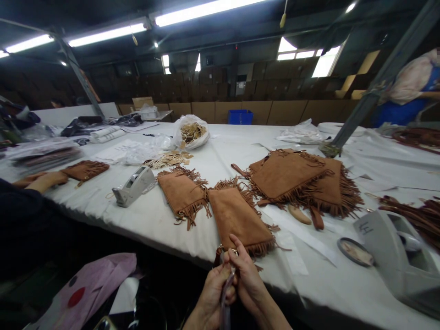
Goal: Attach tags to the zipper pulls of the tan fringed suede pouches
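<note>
At the table's front edge lies a brown suede pouch (237, 215) with fringe along its sides. My left hand (215, 288) is closed around a thin dark strap (225, 298) that hangs toward me. Just beside it, my right hand (245, 270) pinches the strap's upper end by a small metal fitting at the pouch's near corner; its index finger stretches over the suede. Whether the fitting is hooked to the pouch cannot be made out. A smaller fringed pouch (182, 192) lies to the left, touching the first. More fringed pouches (288, 176) are piled to the right.
Tape dispensers stand at left (135, 185) and right (402, 256). A bag of tags (192, 132) sits behind loose tags (168, 160). Brown straps (412, 215) lie far right. At left, a co-worker's hand (51, 179) touches another pouch (85, 170). A metal post (374, 87) rises at right.
</note>
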Motion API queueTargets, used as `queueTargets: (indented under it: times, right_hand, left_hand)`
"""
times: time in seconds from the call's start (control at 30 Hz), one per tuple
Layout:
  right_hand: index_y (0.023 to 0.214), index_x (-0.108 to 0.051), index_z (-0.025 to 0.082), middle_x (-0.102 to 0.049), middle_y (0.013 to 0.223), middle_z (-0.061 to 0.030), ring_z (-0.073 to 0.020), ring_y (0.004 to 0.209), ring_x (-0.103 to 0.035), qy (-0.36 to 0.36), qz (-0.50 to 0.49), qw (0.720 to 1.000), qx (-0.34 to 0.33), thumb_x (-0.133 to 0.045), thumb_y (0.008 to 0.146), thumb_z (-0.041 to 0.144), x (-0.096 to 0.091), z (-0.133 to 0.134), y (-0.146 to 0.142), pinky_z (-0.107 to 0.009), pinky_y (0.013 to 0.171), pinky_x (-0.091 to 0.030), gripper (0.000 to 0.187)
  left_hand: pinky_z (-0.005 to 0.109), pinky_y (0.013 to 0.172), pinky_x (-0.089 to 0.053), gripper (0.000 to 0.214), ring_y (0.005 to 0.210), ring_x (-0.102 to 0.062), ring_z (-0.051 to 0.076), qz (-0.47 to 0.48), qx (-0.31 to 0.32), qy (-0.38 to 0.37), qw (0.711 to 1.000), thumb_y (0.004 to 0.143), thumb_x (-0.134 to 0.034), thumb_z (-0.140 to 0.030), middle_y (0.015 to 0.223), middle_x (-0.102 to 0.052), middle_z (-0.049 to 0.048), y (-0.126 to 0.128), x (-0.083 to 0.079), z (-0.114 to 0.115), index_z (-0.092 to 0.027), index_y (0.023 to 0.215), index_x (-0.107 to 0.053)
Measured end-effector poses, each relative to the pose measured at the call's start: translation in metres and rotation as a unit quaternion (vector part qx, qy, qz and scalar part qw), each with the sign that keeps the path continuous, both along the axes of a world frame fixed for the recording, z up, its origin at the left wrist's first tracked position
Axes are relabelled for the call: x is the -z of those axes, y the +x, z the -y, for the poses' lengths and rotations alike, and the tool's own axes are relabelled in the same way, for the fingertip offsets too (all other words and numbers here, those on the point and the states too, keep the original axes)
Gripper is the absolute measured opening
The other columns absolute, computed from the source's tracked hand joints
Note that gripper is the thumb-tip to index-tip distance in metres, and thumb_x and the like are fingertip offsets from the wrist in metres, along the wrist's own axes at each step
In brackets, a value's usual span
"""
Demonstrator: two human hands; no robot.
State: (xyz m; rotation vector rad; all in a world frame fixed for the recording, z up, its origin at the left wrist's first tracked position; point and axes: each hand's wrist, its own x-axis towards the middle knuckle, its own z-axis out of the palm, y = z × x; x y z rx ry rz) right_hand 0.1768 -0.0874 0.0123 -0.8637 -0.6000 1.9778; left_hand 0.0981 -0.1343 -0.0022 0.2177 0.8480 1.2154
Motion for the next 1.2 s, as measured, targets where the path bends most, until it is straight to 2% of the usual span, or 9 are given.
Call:
queueTargets:
  times: [0.13, 0.3, 0.4, 0.57, 0.7, 0.77, 0.93, 1.07, 1.2]
  right_hand:
    - [0.126, -0.038, 0.022, -0.057, 0.058, 0.0076, -0.0040, 0.036, -0.041, 0.003, -0.008, 1.000, -0.006, -0.077, 0.070, 0.037, 0.001, -0.002, -0.004, -0.011, 0.033, -0.022, 0.070]
    - [0.131, -0.039, 0.018, -0.069, 0.071, -0.0057, -0.0178, 0.064, -0.067, 0.005, 0.070, 0.997, -0.010, -0.062, 0.081, 0.054, -0.006, -0.001, -0.001, -0.023, 0.053, -0.050, 0.066]
    - [0.131, -0.040, 0.018, -0.069, 0.070, -0.0050, -0.0178, 0.061, -0.066, 0.006, 0.094, 0.995, -0.015, -0.062, 0.080, 0.056, -0.006, -0.001, 0.004, -0.027, 0.058, -0.052, 0.068]
    - [0.127, -0.043, 0.018, -0.064, 0.062, 0.0022, -0.0111, 0.046, -0.056, 0.013, 0.047, 0.999, -0.020, -0.080, 0.066, 0.039, 0.010, -0.002, 0.002, -0.016, 0.039, -0.036, 0.074]
    - [0.131, -0.044, 0.019, -0.071, 0.077, -0.0058, -0.0189, 0.064, -0.066, 0.026, 0.089, 0.995, -0.034, -0.070, 0.073, 0.051, 0.012, -0.006, 0.007, -0.029, 0.058, -0.051, 0.072]
    - [0.126, -0.053, 0.020, -0.072, 0.085, -0.0080, -0.0209, 0.069, -0.067, 0.100, 0.186, 0.976, -0.048, -0.064, 0.075, 0.053, 0.007, -0.009, 0.017, -0.033, 0.066, -0.052, 0.062]
    - [0.104, -0.069, 0.020, -0.071, 0.071, -0.0044, -0.0216, 0.064, -0.065, 0.276, 0.410, 0.869, 0.002, -0.054, 0.081, 0.046, -0.008, -0.022, 0.044, -0.033, 0.064, -0.052, 0.038]
    - [0.098, -0.071, 0.018, -0.070, 0.067, -0.0044, -0.0216, 0.060, -0.065, 0.306, 0.424, 0.852, 0.005, -0.052, 0.082, 0.040, -0.012, -0.024, 0.048, -0.033, 0.062, -0.051, 0.033]
    - [0.093, -0.073, 0.020, -0.073, 0.085, -0.0070, -0.0241, 0.078, -0.066, 0.347, 0.450, 0.823, -0.018, -0.056, 0.081, 0.035, -0.010, -0.015, 0.042, -0.034, 0.074, -0.050, 0.025]
  left_hand:
    - [0.015, 0.037, -0.022, 0.040, 0.035, -0.037, 0.000, 0.041, 0.001, 0.004, 0.999, 0.060, -0.083, -0.038, 0.058, -0.056, -0.0037, -0.004, -0.002, 0.002, -0.012, 0.077, -0.058]
    - [0.016, 0.035, -0.018, 0.040, 0.032, -0.037, 0.001, -0.038, -0.019, -0.026, 0.999, 0.061, -0.081, -0.043, 0.052, -0.054, -0.0041, -0.009, 0.007, 0.006, -0.013, 0.067, -0.055]
    - [0.016, 0.034, -0.014, 0.040, 0.031, -0.034, 0.000, -0.055, -0.010, -0.028, 0.998, 0.062, -0.079, -0.045, 0.051, -0.053, -0.0040, -0.011, 0.011, 0.005, -0.012, 0.067, -0.055]
    - [0.016, 0.036, -0.013, 0.042, 0.033, -0.032, -0.001, -0.003, 0.029, -0.024, 0.999, 0.059, -0.082, -0.040, 0.055, -0.055, -0.0050, -0.012, 0.008, 0.002, -0.014, 0.078, -0.056]
    - [0.016, 0.038, -0.017, 0.040, 0.036, -0.037, 0.001, -0.030, 0.052, -0.014, 0.998, 0.065, -0.077, -0.046, 0.058, -0.058, -0.0026, -0.018, 0.001, 0.009, -0.014, 0.077, -0.055]
    - [0.017, 0.038, -0.017, 0.040, 0.037, -0.038, 0.002, -0.072, 0.060, -0.012, 0.995, 0.066, -0.076, -0.047, 0.058, -0.059, -0.0022, -0.024, 0.000, 0.013, -0.014, 0.077, -0.055]
    - [0.018, 0.039, -0.018, 0.043, 0.035, -0.035, 0.003, -0.210, 0.057, 0.009, 0.976, 0.064, -0.074, -0.050, 0.054, -0.061, -0.0018, -0.040, 0.010, 0.014, -0.013, 0.082, -0.060]
    - [0.019, 0.040, -0.019, 0.049, 0.035, -0.036, 0.003, -0.258, 0.078, 0.030, 0.963, 0.062, -0.075, -0.052, 0.053, -0.062, -0.0016, -0.047, 0.012, 0.010, -0.013, 0.089, -0.063]
    - [0.019, 0.040, -0.018, 0.057, 0.035, -0.035, 0.003, -0.238, 0.108, 0.036, 0.965, 0.064, -0.074, -0.050, 0.053, -0.060, -0.0026, -0.050, 0.005, 0.009, -0.013, 0.106, -0.064]
